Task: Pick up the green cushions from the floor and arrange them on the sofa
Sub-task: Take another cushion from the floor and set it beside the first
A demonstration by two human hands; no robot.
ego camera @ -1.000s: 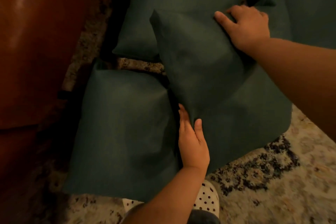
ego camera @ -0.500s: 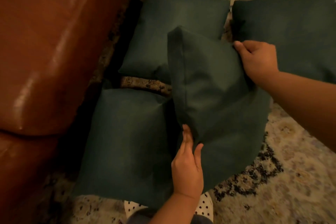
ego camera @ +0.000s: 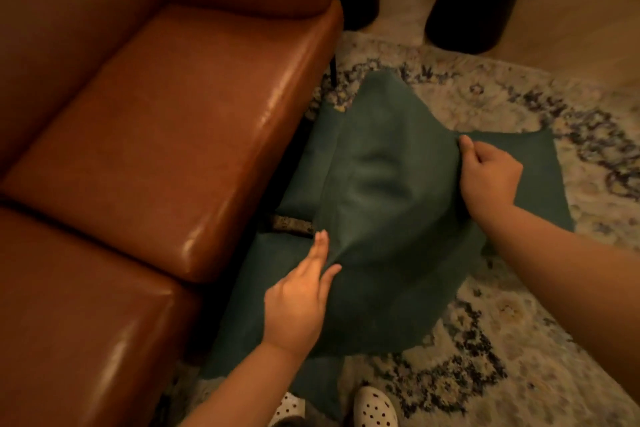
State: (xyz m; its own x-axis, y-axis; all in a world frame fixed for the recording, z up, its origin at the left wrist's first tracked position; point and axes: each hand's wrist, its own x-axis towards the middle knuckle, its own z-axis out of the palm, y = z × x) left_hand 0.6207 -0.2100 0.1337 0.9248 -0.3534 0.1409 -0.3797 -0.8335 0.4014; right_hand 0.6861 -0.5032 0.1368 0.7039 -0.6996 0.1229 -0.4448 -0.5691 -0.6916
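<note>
The cushion (ego camera: 381, 191) is up higher now, above the other cushions (ego camera: 540, 163) on the rug (ego camera: 519, 340), beside the sofa (ego camera: 156, 132). My left hand (ego camera: 298, 305) pinches its near corner and my right hand (ego camera: 488, 177) grips the far edge.

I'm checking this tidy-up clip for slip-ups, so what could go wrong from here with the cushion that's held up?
The left grip pinches only a corner of the held cushion, fingers nearly straight; it could slip free. The right grip holds just an edge fold, so the cushion may sag. More floor cushions lie on the rug near the slippers; stepping toward the sofa could mean tripping.
</note>
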